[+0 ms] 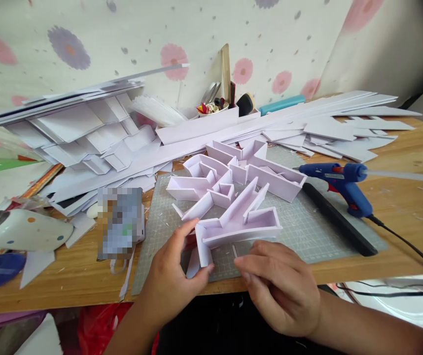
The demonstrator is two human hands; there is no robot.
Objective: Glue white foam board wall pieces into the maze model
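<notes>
A white foam-board model [233, 197] made of walled, letter-like compartments lies on a grey cutting mat [307, 231]. My left hand [170, 281] pinches the model's near left corner, thumb and fingers closed around a short upright wall strip. My right hand [278, 286] hovers just below the model's near edge, fingers curled and pinched together close to a thin white sliver on the mat; what it holds is unclear.
A blue hot glue gun [340, 180] rests right of the mat beside a black ruler [337, 219], cord trailing to the table edge. Piles of white foam-board strips [96, 133] cover the back. A pixelated phone [120, 222] and a white flask [19, 229] lie left.
</notes>
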